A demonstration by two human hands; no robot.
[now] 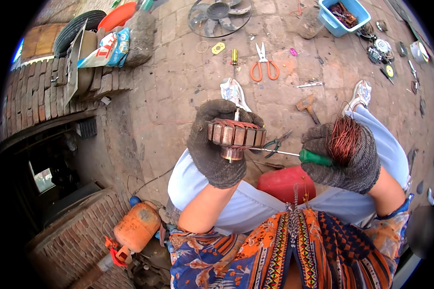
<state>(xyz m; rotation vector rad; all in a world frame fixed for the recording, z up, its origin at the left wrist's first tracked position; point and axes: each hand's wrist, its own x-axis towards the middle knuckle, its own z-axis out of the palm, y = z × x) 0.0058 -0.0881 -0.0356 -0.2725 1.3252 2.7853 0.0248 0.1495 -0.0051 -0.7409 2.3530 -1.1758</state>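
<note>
Both my hands wear dark knitted gloves. My left hand is wrapped round a motor armature, a slotted metal core with copper windings, a copper commutator at its lower end and a shaft at the top. My right hand grips a screwdriver by its green handle. Its thin shaft reaches left to the armature, and the tip lies by the windings just above the commutator. A tangled bundle of copper wire also sits in my right hand, over the palm and fingers.
Orange-handled scissors, a yellow screwdriver, a hammer and pliers lie on the brick floor. Beyond them are a fan blade and a blue basin. A red object is between my legs; an orange gas cylinder stands at left.
</note>
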